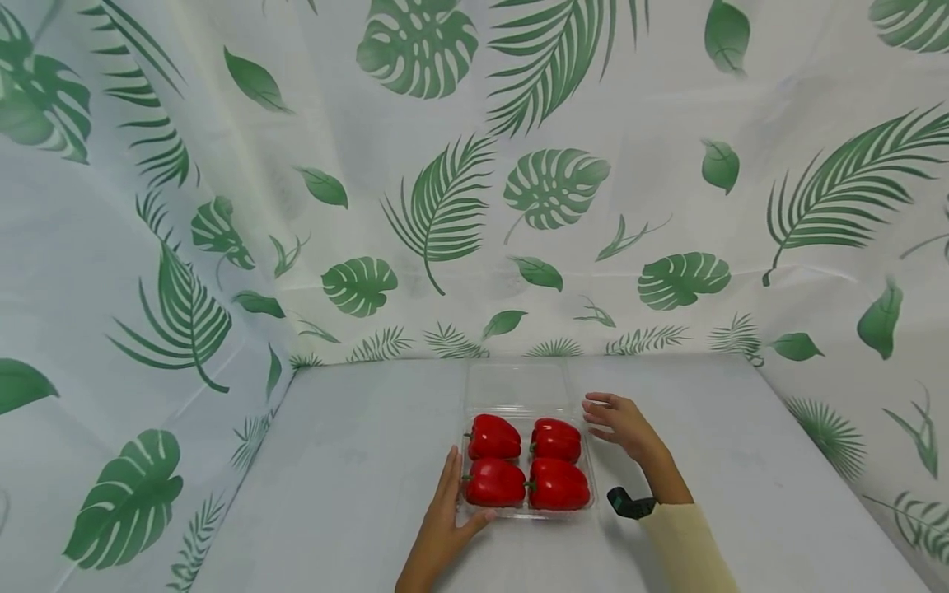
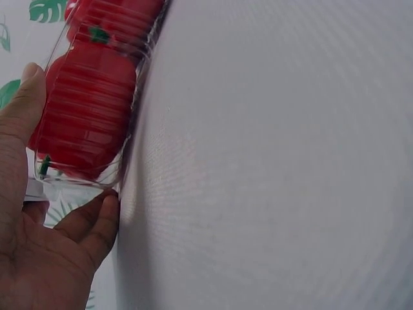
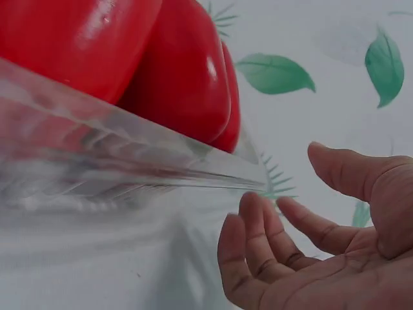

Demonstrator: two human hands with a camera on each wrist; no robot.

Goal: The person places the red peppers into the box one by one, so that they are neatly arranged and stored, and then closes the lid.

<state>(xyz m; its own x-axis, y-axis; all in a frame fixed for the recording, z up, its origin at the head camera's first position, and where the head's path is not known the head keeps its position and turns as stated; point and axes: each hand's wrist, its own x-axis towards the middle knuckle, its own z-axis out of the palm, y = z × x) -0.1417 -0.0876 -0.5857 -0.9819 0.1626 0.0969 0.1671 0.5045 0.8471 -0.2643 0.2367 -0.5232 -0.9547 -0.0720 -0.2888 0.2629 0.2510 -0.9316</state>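
Observation:
A clear plastic clamshell box (image 1: 530, 514) holds several red bell peppers (image 1: 495, 483) with green stems, laid in two rows. Its transparent lid (image 1: 516, 385) is folded back behind it. At the front left corner is my left hand (image 1: 442, 519), fingers straight along the left side and thumb at the front edge. In the left wrist view, that thumb (image 2: 29, 97) lies beside the ribbed wall. Off the box's back right side, my right hand (image 1: 621, 424) has its fingers spread and holds nothing. Its fingertips (image 3: 250, 203) are close by the box's corner in the right wrist view.
The box stands on a white-covered table (image 1: 356, 461). White sheeting with green leaf prints (image 1: 437, 214) rises behind the table and along both sides. A dark wrist-worn device (image 1: 630, 502) sits at the right wrist, above a pale yellow sleeve (image 1: 685, 543).

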